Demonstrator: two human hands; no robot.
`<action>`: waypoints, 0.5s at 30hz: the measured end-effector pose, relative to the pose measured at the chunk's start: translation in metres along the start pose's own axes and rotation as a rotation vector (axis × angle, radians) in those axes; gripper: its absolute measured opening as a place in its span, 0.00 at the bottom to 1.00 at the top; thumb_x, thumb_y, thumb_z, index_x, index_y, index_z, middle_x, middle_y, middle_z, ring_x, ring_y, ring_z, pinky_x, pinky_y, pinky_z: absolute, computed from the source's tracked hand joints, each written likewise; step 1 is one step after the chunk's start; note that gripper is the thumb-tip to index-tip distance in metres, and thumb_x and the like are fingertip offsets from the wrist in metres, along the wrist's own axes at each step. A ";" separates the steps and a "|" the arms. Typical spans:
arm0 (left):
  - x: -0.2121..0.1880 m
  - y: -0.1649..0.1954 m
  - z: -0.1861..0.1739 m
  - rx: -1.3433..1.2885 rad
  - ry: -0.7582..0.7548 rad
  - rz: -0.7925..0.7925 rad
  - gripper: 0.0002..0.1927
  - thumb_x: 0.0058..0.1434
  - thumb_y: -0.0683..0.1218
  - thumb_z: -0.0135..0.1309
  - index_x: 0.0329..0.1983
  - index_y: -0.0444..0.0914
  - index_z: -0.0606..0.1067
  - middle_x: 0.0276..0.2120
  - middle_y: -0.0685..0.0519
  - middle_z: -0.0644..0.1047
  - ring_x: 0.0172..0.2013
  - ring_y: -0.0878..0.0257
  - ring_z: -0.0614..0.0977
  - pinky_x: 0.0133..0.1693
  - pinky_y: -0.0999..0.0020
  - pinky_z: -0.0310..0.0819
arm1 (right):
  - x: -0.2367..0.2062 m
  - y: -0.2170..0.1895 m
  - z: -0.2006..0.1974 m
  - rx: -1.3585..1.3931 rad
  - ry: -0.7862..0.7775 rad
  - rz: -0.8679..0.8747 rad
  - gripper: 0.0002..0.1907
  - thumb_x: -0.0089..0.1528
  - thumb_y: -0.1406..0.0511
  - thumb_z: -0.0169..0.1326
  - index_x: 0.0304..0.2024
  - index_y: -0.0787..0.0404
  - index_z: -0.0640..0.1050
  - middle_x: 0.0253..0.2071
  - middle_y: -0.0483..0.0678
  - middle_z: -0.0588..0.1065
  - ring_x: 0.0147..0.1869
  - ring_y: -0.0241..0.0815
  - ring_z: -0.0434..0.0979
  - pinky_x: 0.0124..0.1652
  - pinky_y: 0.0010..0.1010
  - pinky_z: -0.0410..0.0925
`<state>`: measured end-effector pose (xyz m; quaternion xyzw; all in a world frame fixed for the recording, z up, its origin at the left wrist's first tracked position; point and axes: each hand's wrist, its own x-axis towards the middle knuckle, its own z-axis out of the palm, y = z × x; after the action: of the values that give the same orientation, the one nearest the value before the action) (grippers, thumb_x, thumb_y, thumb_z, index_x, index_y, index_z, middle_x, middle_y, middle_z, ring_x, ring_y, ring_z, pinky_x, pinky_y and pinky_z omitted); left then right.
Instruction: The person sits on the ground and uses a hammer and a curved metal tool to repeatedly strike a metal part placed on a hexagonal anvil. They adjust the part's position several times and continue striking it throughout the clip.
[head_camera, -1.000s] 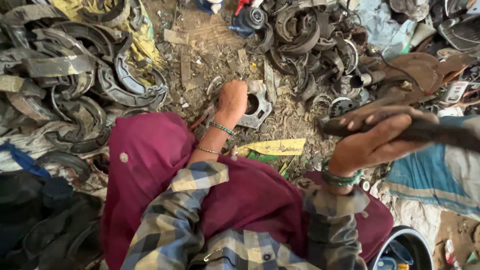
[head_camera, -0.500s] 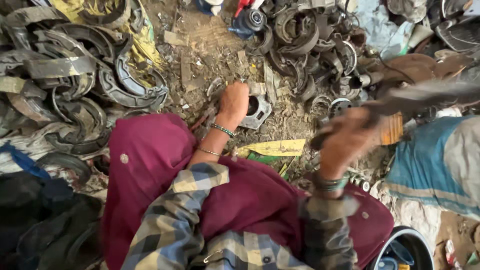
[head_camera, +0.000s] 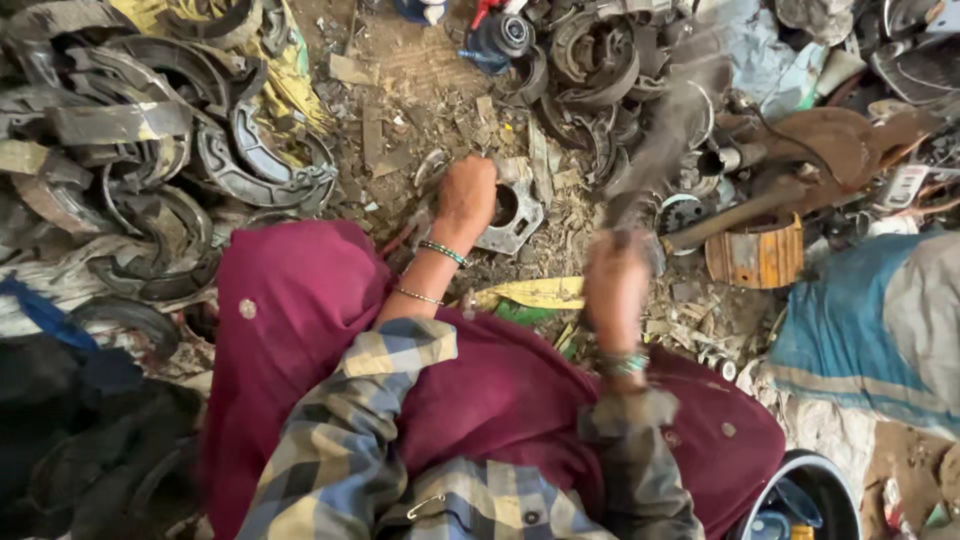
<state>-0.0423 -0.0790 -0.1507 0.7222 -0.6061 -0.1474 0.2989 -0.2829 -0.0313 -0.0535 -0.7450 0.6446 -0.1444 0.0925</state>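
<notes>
Dirt ground (head_camera: 420, 70) littered with scrap. Curved metal pieces (head_camera: 150, 150) pile at left. The left hand (head_camera: 467, 195) presses a holed metal part (head_camera: 512, 212). The right hand (head_camera: 615, 285) grips a blurred hammer (head_camera: 665, 140), raised right of the part.

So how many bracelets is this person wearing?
3 show: a green beaded bangle and a thin bangle on the left forearm, one green bracelet at the right wrist. Sleeves may hide more.
</notes>
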 end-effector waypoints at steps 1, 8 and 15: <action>0.000 -0.001 0.000 -0.005 0.023 0.008 0.11 0.56 0.39 0.50 0.26 0.34 0.82 0.29 0.35 0.81 0.33 0.42 0.85 0.35 0.51 0.81 | 0.007 -0.008 -0.025 0.233 0.192 -0.058 0.13 0.76 0.60 0.45 0.48 0.63 0.74 0.29 0.47 0.74 0.25 0.33 0.72 0.24 0.21 0.70; -0.001 0.000 0.002 -0.043 0.011 -0.027 0.11 0.58 0.39 0.50 0.27 0.33 0.82 0.29 0.35 0.81 0.32 0.42 0.85 0.34 0.51 0.81 | 0.035 -0.058 -0.062 0.389 0.992 -0.250 0.16 0.73 0.60 0.48 0.55 0.65 0.68 0.30 0.53 0.75 0.27 0.46 0.75 0.26 0.35 0.72; 0.005 0.006 0.001 0.028 0.049 -0.002 0.10 0.58 0.39 0.51 0.27 0.35 0.83 0.29 0.36 0.81 0.33 0.43 0.86 0.34 0.51 0.81 | -0.017 -0.021 0.059 0.121 -0.170 -0.196 0.16 0.66 0.62 0.53 0.47 0.71 0.69 0.28 0.66 0.76 0.30 0.64 0.78 0.29 0.49 0.70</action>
<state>-0.0467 -0.0847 -0.1469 0.7301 -0.6000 -0.1215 0.3036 -0.2456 -0.0140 -0.1039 -0.8069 0.5489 -0.1277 0.1772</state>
